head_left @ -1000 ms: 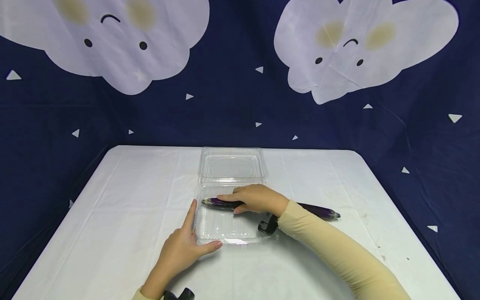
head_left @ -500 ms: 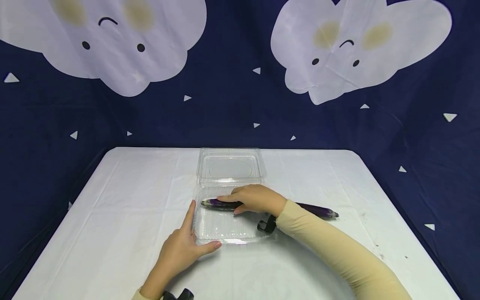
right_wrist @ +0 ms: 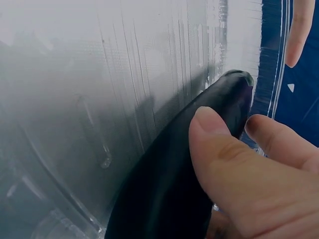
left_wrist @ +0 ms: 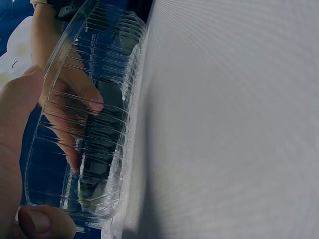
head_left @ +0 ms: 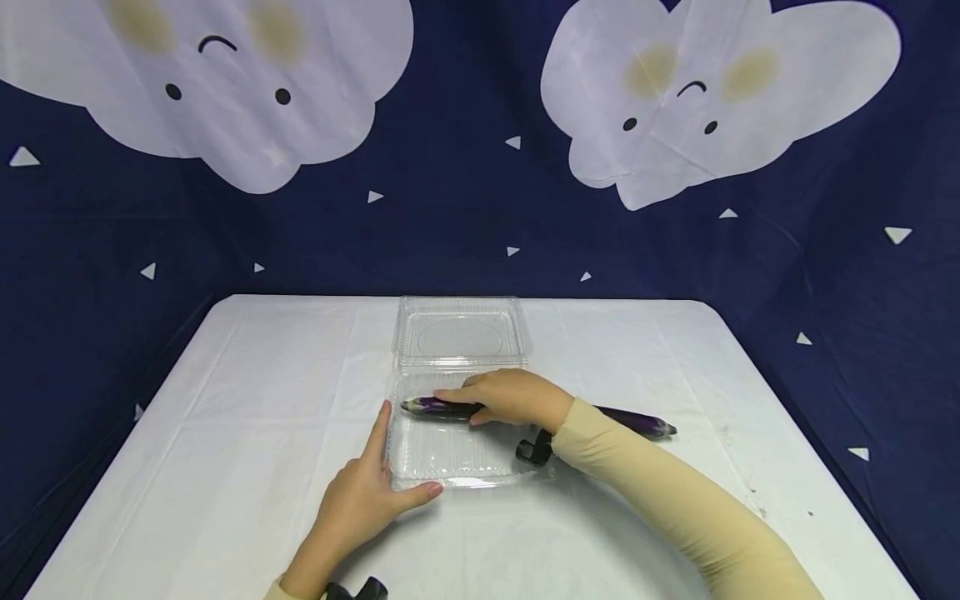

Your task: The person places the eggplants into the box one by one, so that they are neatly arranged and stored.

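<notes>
A long, dark purple eggplant [head_left: 636, 422] lies slanted across the base of a clear plastic clamshell container [head_left: 450, 454]. Its left end is inside near the left wall, and its right end reaches out past the right side. My right hand [head_left: 517, 396] grips the eggplant, thumb on one side and fingers on the other, as the right wrist view shows close up; hand and sleeve cover the eggplant's middle. At the container's front left corner, my left hand [head_left: 363, 500] has its fingers along the left wall and its thumb [left_wrist: 20, 99] at the front rim.
The container's hinged lid [head_left: 461, 329] is folded back flat toward the table's far edge. A white cloth covers the table [head_left: 225, 467]. Behind it hangs a dark blue curtain [head_left: 450, 225] with white clouds and triangles. Each wrist carries a black mount [head_left: 534, 450].
The head view has shifted slightly. Both hands, the eggplant and the container keep nearly the same places.
</notes>
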Demonstrator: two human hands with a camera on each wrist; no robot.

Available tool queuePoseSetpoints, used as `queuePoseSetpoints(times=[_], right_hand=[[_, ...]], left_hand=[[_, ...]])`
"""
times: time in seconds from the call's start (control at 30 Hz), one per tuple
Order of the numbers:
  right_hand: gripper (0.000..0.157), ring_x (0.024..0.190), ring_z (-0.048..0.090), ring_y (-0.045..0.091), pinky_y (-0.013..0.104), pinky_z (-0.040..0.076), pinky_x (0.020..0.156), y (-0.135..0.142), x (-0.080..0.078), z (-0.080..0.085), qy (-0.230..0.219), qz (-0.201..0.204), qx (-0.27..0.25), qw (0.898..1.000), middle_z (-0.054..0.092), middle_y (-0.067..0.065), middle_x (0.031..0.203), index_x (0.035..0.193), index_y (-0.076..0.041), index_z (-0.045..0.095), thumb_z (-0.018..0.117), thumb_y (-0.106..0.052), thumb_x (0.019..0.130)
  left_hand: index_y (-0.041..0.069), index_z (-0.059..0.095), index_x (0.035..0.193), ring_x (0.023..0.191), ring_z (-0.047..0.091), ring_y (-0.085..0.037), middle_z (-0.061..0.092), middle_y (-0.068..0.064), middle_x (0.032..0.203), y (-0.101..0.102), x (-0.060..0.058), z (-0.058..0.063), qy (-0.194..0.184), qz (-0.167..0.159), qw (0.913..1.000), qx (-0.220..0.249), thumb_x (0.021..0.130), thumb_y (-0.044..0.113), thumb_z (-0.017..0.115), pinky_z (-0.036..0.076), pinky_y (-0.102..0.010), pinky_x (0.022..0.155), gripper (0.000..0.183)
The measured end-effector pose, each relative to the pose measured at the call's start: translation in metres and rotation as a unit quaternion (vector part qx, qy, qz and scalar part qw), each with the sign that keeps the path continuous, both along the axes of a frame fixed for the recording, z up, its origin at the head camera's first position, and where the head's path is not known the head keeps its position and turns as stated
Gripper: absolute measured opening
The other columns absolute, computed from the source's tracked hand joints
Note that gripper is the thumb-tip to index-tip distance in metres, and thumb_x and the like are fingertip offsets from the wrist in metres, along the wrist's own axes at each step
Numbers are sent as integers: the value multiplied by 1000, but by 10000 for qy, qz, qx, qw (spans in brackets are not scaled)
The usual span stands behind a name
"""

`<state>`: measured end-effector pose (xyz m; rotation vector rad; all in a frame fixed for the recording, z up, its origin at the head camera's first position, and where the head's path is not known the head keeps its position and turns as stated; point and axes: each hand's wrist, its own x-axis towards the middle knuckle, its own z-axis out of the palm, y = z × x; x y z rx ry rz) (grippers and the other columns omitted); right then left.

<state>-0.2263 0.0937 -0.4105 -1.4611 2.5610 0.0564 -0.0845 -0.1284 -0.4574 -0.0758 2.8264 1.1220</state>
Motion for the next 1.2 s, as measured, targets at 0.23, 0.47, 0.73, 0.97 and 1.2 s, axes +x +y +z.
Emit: queuePoseSetpoints(times=[0.23, 0.47, 0.73, 0.97, 1.2], right_hand=[[64, 100, 68, 13, 32, 55, 84, 1, 1, 1, 48, 19, 4, 10000, 69, -6, 120, 149, -34, 45, 71, -29, 91], [64, 101, 68, 14, 33, 54, 86, 1, 3, 3, 78, 66, 41, 9999, 69, -4, 121, 150, -31, 44, 70, -26, 92], [66, 95, 69, 14, 31, 55, 81, 3, 5, 3, 518, 201, 51, 9984, 69, -4, 119, 149, -31, 46, 73, -22, 89], [71, 93, 69, 14, 29, 56, 79, 5, 9, 6, 884, 259, 30, 9957, 69, -5, 119, 148, -31, 46, 78, -19, 85], [73, 98, 69, 15, 32, 55, 84, 7, 8, 12, 658, 173, -163, 9975, 69, -4, 121, 148, -30, 47, 79, -20, 83]], left_hand=[[26, 0, 161, 47, 43, -13, 44, 2, 52, 0, 0, 0, 0, -2, 10000, 31, 62, 70, 81, 36, -30, 45, 135], [26, -1, 161, 45, 41, -11, 42, 3, 51, 0, 0, -1, -8, -5, 10000, 35, 62, 70, 81, 35, -29, 44, 135], [26, 0, 161, 46, 41, -12, 42, 3, 52, 0, 0, 0, -43, 7, 10000, 15, 62, 70, 81, 35, -29, 44, 135], [25, 1, 161, 47, 45, -13, 45, 1, 52, 0, 0, 0, -14, 21, 10000, 41, 63, 69, 82, 37, -30, 46, 134], [24, 2, 161, 48, 48, -15, 50, -1, 52, 1, 1, 0, 52, 16, 10000, 31, 63, 68, 82, 39, -30, 47, 134]])
